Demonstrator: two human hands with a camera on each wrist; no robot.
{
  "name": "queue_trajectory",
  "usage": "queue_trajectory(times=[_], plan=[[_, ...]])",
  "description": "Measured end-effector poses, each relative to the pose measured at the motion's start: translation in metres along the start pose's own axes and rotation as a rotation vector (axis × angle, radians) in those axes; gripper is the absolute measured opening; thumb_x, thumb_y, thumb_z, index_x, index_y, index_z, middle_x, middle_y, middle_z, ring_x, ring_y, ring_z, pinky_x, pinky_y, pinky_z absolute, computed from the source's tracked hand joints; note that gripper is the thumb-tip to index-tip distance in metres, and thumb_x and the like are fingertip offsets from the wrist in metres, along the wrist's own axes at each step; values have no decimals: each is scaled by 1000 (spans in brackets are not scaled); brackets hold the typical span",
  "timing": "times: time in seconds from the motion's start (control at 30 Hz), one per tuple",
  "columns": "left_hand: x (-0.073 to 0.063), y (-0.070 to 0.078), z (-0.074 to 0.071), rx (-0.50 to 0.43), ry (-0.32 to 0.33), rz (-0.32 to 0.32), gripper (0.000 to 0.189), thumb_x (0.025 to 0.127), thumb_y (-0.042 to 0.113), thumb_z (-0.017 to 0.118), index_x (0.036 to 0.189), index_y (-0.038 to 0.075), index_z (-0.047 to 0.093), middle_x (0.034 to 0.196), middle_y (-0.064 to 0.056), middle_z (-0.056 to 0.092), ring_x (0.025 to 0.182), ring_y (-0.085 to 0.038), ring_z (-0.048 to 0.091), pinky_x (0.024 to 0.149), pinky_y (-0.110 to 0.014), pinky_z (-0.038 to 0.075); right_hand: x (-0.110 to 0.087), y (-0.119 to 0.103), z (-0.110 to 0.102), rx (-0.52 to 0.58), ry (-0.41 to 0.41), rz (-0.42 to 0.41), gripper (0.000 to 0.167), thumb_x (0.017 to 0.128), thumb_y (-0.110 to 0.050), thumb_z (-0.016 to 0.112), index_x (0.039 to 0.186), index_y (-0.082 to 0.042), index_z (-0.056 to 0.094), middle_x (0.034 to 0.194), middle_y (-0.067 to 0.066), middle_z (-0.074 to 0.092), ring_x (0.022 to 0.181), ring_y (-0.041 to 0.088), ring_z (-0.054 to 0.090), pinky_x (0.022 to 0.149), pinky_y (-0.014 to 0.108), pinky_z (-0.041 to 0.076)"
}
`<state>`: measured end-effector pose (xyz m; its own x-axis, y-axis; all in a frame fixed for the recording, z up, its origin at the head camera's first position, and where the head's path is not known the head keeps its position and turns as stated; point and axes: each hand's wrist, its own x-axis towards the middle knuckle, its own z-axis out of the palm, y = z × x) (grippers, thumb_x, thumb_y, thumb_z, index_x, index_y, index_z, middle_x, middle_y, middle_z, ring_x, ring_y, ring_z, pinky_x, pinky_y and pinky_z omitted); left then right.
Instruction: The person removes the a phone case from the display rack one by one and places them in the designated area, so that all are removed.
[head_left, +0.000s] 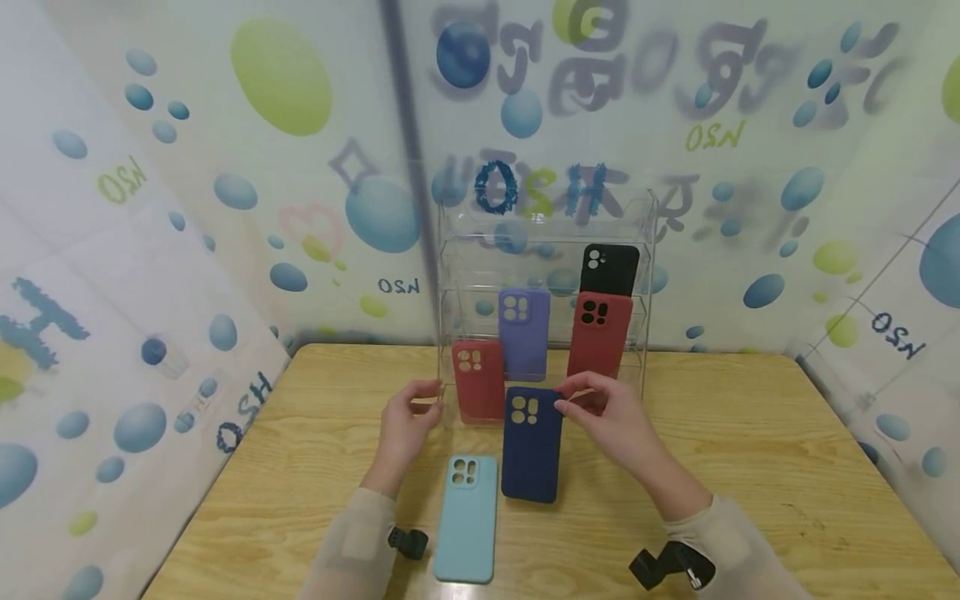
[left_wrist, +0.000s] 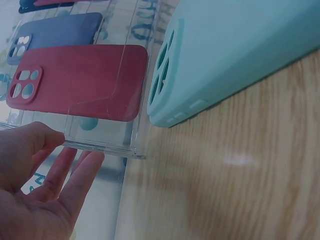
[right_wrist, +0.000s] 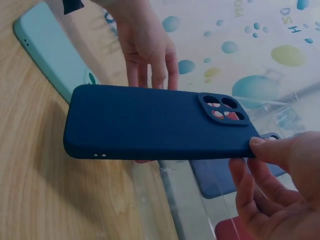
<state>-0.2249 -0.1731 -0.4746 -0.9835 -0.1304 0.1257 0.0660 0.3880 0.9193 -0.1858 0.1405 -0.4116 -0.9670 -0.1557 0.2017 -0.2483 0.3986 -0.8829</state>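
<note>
My right hand pinches a dark blue phone case by its upper right corner, between thumb and fingers. The case hangs upright in front of a clear display rack, camera cutouts at the top. My left hand holds the rack's lower left edge, the thumb on one side and fingers on the other in the left wrist view. Close to that hand, a red phone case stands in the rack's lowest tier. A light teal phone case lies on the table between my forearms.
Higher in the rack stand a purple case, a second red case and a black case. The wooden table meets patterned curtains at the back and sides. A small black device is on each wrist.
</note>
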Motion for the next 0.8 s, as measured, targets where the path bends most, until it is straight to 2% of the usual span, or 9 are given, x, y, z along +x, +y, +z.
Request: queue_trajectory(times=[0.2, 0.37, 0.63, 0.8], plan=[[0, -1, 0, -10, -5, -9, 35, 91, -1, 71, 125, 7, 70, 121, -15, 72, 101, -32, 72, 79, -31, 64, -7, 9, 7, 60, -75, 42, 17, 94, -12, 76, 110, -9, 74, 110, 11, 74, 90, 25, 74, 76, 26, 61], [0, 0, 0, -11, -11, -19, 35, 92, -1, 71, 126, 7, 69, 122, -15, 72, 102, -32, 71, 80, -32, 63, -12, 15, 11, 74, -110, 82, 17, 94, -11, 75, 111, -9, 74, 109, 10, 73, 91, 19, 74, 79, 28, 61], [0, 1, -1, -10, -9, -13, 35, 92, -1, 71, 126, 7, 70, 121, -15, 72, 101, -31, 71, 79, -31, 63, -13, 31, 15, 76, -145, 63, 18, 93, -11, 77, 111, -8, 74, 108, 11, 74, 90, 21, 74, 75, 26, 60], [0, 1, -1, -7, -8, -15, 35, 91, -1, 71, 125, 8, 70, 121, -15, 72, 101, -32, 71, 80, -32, 63, -13, 35, 17, 62, -148, 61, 20, 93, -12, 76, 112, -9, 74, 107, 11, 74, 89, 21, 75, 75, 34, 63]])
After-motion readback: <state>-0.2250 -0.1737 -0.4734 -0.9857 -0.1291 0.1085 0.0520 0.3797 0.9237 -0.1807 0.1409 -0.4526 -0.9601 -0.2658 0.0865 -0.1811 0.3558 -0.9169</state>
